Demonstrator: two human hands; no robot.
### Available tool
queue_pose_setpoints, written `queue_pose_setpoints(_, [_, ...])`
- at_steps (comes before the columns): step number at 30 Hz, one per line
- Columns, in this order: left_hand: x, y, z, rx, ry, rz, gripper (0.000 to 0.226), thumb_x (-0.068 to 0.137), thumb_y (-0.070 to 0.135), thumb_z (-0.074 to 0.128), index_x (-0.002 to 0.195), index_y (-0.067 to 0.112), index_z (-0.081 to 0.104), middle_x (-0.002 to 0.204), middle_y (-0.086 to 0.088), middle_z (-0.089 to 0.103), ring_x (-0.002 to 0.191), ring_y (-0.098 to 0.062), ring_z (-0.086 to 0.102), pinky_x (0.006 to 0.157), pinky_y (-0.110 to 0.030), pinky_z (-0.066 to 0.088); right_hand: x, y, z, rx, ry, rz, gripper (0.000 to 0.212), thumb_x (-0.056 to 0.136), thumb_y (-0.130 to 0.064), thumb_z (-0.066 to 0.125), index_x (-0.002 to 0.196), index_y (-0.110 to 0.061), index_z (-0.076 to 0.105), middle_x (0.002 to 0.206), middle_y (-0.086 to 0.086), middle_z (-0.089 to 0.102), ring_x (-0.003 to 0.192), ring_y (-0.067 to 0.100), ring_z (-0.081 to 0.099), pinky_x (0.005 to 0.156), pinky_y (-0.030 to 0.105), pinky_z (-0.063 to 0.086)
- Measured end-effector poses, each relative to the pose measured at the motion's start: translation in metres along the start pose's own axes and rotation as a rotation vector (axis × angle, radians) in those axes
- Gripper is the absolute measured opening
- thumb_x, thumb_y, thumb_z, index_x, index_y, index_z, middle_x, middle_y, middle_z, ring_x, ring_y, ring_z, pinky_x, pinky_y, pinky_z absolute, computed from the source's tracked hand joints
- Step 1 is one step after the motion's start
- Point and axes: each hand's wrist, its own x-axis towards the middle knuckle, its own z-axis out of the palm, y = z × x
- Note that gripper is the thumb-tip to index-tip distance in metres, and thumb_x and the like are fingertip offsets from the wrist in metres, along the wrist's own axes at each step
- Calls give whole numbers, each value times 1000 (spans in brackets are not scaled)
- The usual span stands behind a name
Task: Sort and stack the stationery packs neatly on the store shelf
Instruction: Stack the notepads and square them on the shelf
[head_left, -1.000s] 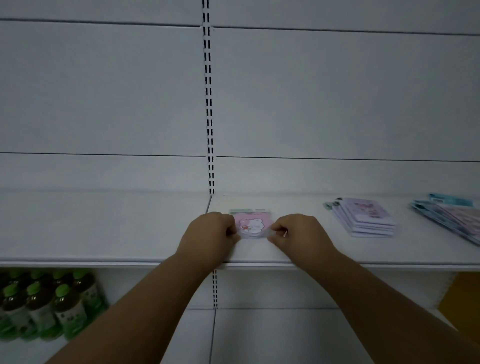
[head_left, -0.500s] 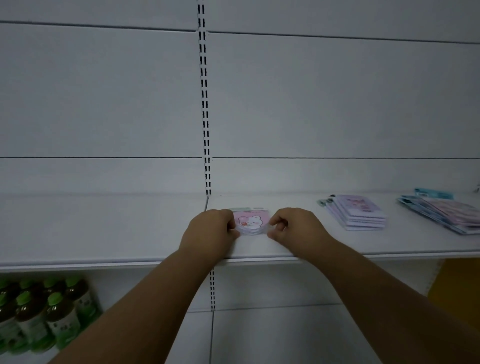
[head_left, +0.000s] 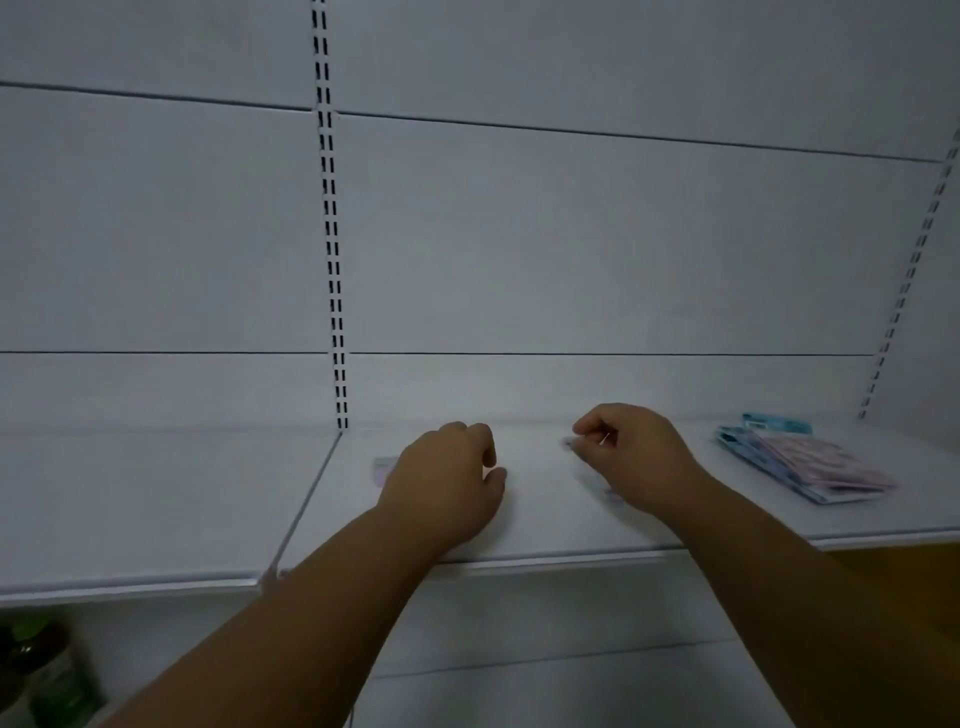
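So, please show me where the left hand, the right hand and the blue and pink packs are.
left hand (head_left: 441, 480), head view, back of the hand.
right hand (head_left: 631, 452), head view, back of the hand.
blue and pink packs (head_left: 810, 462), head view, top pack's pink face.

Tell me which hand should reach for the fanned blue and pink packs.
Right hand: it hovers over the shelf nearer the blue and pink packs; the left hand would have to cross over.
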Motion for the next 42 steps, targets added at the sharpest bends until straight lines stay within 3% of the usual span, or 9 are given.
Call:
queue_pose_setpoints(8, [71,82,82,-124,-132,-294,42,97,45,43,118,11,58,119,-10,65,106,-26,59,81,-30,40,38,100,-39,-164,-146,201,26,88,-39,61,84,-13,62,80,0,54,83,21,55,66,26,34])
queue_pose_setpoints(11, [83,97,106,-141,-184,-391,51,94,51,47,127,11,51,127,-12,62,111,-27,59,81,-30,39,39,115,-30,-172,-249,164,41,91,-40,57,58,-19,47,57,-3,43,60,17,49,47,21,26])
queue_pose_setpoints(16, [81,106,109,-301,-128,-547,61,85,43,66,133,12,43,126,-11,62,104,-25,63,79,-30,47,37,115,-23,158,-209,256,33,88,-27,65,59,-20,51,55,-2,50,50,10,48,45,23,34])
queue_pose_setpoints(20, [73,102,98,-554,-127,-636,76,81,29,72,144,11,34,124,-10,65,102,-24,66,89,-39,55,37,106,-22,647,-204,451,27,80,-2,71,66,-13,52,69,9,58,70,32,65,65,41,55])
queue_pose_setpoints(26, [82,106,92,-448,-197,-621,66,82,22,72,140,7,44,136,-13,57,119,-27,57,102,-40,47,44,101,-12,255,-230,415,27,77,-24,72,64,-7,55,55,6,48,48,15,46,37,20,30])
queue_pose_setpoints(30, [91,107,97,-532,-157,-651,66,78,9,73,138,6,46,133,-16,58,117,-29,57,101,-38,48,49,98,-12,476,-214,588,22,72,-11,77,68,-3,57,57,12,53,42,18,50,31,15,31])
queue_pose_setpoints(34, [83,100,96,-779,-70,-709,83,73,2,75,145,5,35,134,-15,59,110,-26,60,97,-37,50,44,93,-11,701,-146,586,15,72,-3,76,66,-2,62,58,16,62,43,24,61,39,22,43])
queue_pose_setpoints(37, [77,86,89,-994,10,-635,97,75,-1,74,153,13,18,121,-3,66,102,-18,66,86,-36,56,40,85,-7,881,-146,478,9,81,-13,72,90,-13,72,79,10,77,69,23,74,62,33,58])
queue_pose_setpoints(42, [65,72,80,-882,64,-410,48,87,3,64,125,31,56,113,4,70,91,-5,68,70,-18,56,32,66,7,903,-63,318,20,86,-22,68,105,-27,62,102,-1,73,88,17,72,76,38,60])
